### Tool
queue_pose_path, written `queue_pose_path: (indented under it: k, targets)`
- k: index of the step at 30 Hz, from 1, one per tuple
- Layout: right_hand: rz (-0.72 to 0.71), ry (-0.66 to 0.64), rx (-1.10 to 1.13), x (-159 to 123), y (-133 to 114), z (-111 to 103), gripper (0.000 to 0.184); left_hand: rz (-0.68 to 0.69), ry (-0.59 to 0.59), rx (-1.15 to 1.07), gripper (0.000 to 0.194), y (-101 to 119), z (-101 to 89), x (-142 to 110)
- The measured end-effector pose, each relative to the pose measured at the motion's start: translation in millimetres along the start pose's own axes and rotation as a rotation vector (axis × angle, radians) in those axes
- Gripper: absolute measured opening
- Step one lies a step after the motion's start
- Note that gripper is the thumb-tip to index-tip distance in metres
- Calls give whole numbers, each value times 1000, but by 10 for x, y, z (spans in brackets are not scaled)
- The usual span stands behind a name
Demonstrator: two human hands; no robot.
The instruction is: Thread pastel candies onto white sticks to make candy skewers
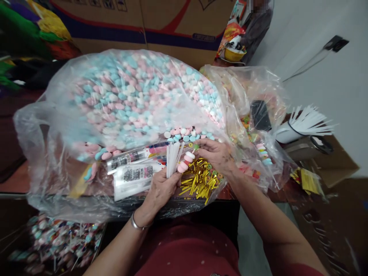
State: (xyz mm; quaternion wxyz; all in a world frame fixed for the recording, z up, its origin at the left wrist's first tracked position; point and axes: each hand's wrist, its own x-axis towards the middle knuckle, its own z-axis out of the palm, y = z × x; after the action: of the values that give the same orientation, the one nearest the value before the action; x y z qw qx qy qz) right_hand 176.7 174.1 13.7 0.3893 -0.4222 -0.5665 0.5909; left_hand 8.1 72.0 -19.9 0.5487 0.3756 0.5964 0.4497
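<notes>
My left hand (164, 188) is closed round a bundle of white sticks (173, 159). The same hand also holds one stick threaded with pink and white candies (186, 162), tilted up to the right. At the tip of that stick, my right hand (214, 153) pinches a small green candy (196, 147) between thumb and fingers. Gold twist ties (198, 182) lie in a heap just below my right hand. Loose pink, white and blue candies (186, 134) lie beyond both hands. Printed clear wrappers (135, 178) lie left of my left hand.
A big clear bag of pastel candies (129, 96) fills the table's back. At right are another candy bag (238, 88), a black phone-like object (261, 115) and a container of white sticks (304, 124). A box of candy sticks (67, 241) stands lower left. Another person (258, 30) is behind.
</notes>
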Motion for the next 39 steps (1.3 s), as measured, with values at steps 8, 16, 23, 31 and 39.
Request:
queue_pose_path:
  k: [8,16,23,31,39]
  targets:
    - [-26,33,-12,3,90,-54,26,39,-9,40,34,-71,-15,17]
    - [-423,26,-487,-90,89,-63,18,33,19,37,30,-57,5,30]
    - [-653,0,-759,-202,143,-17,32,55,16,21,30,-73,-11,38]
    - [-829,-79,-806,-188,158,99,32,92,68,-31,31,-92,9,45]
    - [-442,35,-881,175,1,-86,34,52,81,-156,37,-117,-6,30]
